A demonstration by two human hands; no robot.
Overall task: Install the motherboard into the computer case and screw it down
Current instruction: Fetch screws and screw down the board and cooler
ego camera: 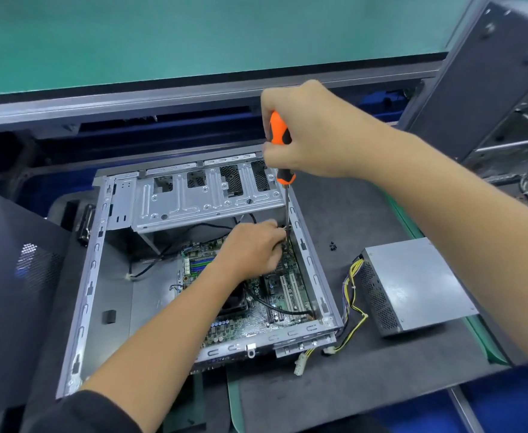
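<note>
Two hands work inside the open computer case (pixel 84 295), where the motherboard (pixel 256 310) lies flat near its right wall. The right hand (pixel 315 132) grips an orange screwdriver (pixel 279 132) almost upright, shaft pointing down to the board's far right corner, where the nearer left hand (pixel 253 248) pinches something too small to identify. No brand or writing is legible.

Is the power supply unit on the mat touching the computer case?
Apart. The head view shows bare dark mat between the power supply unit and the computer case wall; only its loose yellow wires run toward the case.
</note>
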